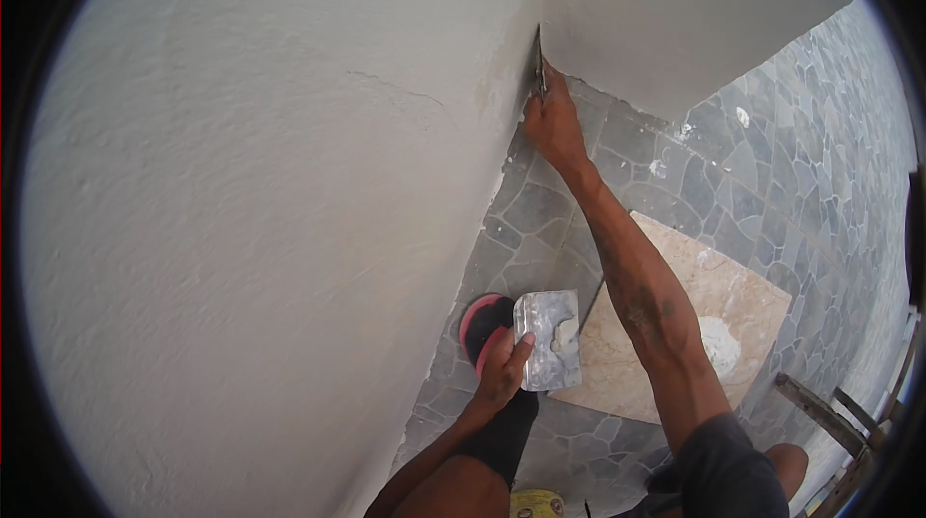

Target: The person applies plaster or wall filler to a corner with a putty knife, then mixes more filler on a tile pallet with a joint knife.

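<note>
Head: blades apparently in both hands

no readable text, brands or numbers, dark markings on a yellow object too unclear to read

The head view looks forward and steeply down (close beside the wall) onto the stone floor

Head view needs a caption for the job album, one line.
Right hand holds a blade at the wall corner; left hand grips a smeared flat plate.
</note>
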`<state>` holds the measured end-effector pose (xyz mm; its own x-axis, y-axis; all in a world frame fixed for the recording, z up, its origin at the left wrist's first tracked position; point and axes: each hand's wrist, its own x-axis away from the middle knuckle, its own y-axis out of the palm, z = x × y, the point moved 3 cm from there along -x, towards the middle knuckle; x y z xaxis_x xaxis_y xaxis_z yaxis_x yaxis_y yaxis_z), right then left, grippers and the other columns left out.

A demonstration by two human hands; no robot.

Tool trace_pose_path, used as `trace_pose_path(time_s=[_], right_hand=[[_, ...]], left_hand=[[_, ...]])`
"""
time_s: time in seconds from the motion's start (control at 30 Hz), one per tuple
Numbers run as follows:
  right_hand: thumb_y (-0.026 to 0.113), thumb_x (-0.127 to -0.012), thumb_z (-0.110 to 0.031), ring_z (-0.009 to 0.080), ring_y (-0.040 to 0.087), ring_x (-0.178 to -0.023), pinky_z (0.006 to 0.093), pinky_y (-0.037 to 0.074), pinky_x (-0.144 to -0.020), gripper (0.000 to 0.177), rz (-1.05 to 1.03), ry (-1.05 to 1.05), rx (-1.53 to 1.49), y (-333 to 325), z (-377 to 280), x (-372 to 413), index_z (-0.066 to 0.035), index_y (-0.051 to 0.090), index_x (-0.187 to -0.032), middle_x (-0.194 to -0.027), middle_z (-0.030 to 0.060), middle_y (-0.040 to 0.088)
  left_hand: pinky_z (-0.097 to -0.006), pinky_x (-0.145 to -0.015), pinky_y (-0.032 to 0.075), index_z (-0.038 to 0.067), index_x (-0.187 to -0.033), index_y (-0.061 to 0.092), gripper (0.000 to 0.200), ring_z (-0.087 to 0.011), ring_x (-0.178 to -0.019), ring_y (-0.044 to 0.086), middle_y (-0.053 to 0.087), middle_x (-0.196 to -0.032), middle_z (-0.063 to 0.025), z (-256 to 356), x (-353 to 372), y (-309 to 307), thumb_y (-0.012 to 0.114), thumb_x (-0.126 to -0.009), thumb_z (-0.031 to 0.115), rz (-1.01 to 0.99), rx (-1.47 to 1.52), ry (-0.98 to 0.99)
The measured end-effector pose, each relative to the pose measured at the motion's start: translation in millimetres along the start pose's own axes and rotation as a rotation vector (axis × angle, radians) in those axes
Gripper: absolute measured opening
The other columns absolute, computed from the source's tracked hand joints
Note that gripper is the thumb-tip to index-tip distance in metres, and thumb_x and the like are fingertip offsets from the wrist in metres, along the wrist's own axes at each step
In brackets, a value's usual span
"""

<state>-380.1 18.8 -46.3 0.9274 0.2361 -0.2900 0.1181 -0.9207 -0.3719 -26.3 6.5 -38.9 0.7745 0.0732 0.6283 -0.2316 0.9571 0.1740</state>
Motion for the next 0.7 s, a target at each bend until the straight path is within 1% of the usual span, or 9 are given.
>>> trace_pose_path(time_s=[0.1, 0.2, 0.3, 0.4, 0.5, 0.6, 0.7], right_hand=[[0.043, -0.090, 0.000, 0.0412, 0.046, -0.131, 0.0417, 0.037, -0.110, 0.055, -0.018, -0.024, -0.001, 1.9, -5.2, 17.2, 0.005, 0.036, -0.145, -0.139, 0.0288, 0.046], [0.043, -0.091, -0.001, 0.0418, 0.048, -0.129, 0.0411, 0.037, -0.110, 0.053, -0.109, 0.050, -0.026, -2.7, -18.6, 37.6, 0.005, 0.037, -0.144, -0.138, 0.0288, 0.048], [0.043, -0.092, -0.002, 0.0421, 0.055, -0.119, 0.0420, 0.042, -0.103, 0.049, -0.171, -0.005, 0.016, -20.7, -28.2, 51.4, 0.005, 0.040, -0.140, -0.128, 0.0298, 0.054], [0.044, -0.093, -0.003, 0.0416, 0.061, -0.107, 0.0433, 0.046, -0.094, 0.045, -0.060, 0.009, -0.010, -37.2, -34.9, 37.2, 0.007, 0.043, -0.136, -0.117, 0.0299, 0.059], [0.045, -0.093, -0.003, 0.0407, 0.063, -0.098, 0.0442, 0.048, -0.088, 0.042, 0.051, -0.016, 0.024, -40.0, -32.8, 5.7, 0.008, 0.044, -0.134, -0.110, 0.0299, 0.061], [0.046, -0.094, -0.004, 0.0407, 0.062, -0.103, 0.0431, 0.047, -0.091, 0.042, 0.073, -0.075, 0.018, -34.8, -28.4, -17.8, 0.009, 0.043, -0.134, -0.113, 0.0299, 0.060], [0.046, -0.093, -0.003, 0.0409, 0.059, -0.112, 0.0424, 0.046, -0.097, 0.042, 0.065, -0.138, 0.063, -28.6, -28.1, -26.7, 0.008, 0.043, -0.134, -0.121, 0.0297, 0.056]], left_hand=[[-0.0275, -0.095, 0.041, -0.001, -0.132, 0.051, 0.038, -0.0108, -0.106, 0.055, 0.061, -0.117, -0.0054, 3.1, -0.3, 3.1, 0.046, -0.106, 0.026, 0.013, 0.025, 0.009], [-0.0280, -0.091, 0.044, -0.001, -0.129, 0.053, 0.036, -0.0119, -0.101, 0.057, 0.062, -0.111, -0.0051, -0.6, -1.3, 3.3, 0.047, -0.105, 0.024, 0.033, 0.020, 0.013], [-0.0279, -0.090, 0.044, -0.002, -0.128, 0.053, 0.036, -0.0117, -0.100, 0.057, 0.062, -0.110, -0.0053, 5.8, -0.1, 4.6, 0.047, -0.105, 0.024, 0.041, 0.005, 0.032], [-0.0277, -0.090, 0.044, -0.002, -0.128, 0.053, 0.036, -0.0117, -0.099, 0.057, 0.063, -0.109, -0.0057, 4.6, 0.2, 3.2, 0.047, -0.104, 0.025, 0.047, -0.036, 0.018], [-0.0276, -0.093, 0.042, -0.001, -0.131, 0.052, 0.038, -0.0105, -0.104, 0.055, 0.061, -0.115, -0.0049, -4.0, -1.2, 1.8, 0.046, -0.105, 0.026, 0.012, 0.036, -0.014], [-0.0277, -0.093, 0.043, -0.001, -0.130, 0.052, 0.038, -0.0104, -0.104, 0.055, 0.062, -0.115, -0.0052, -4.7, -1.3, 0.5, 0.046, -0.105, 0.026, 0.016, 0.011, -0.032], [-0.0276, -0.093, 0.043, -0.001, -0.130, 0.052, 0.037, -0.0104, -0.103, 0.055, 0.062, -0.114, -0.0050, -2.9, -1.2, 3.3, 0.047, -0.105, 0.026, 0.028, 0.077, -0.020]])
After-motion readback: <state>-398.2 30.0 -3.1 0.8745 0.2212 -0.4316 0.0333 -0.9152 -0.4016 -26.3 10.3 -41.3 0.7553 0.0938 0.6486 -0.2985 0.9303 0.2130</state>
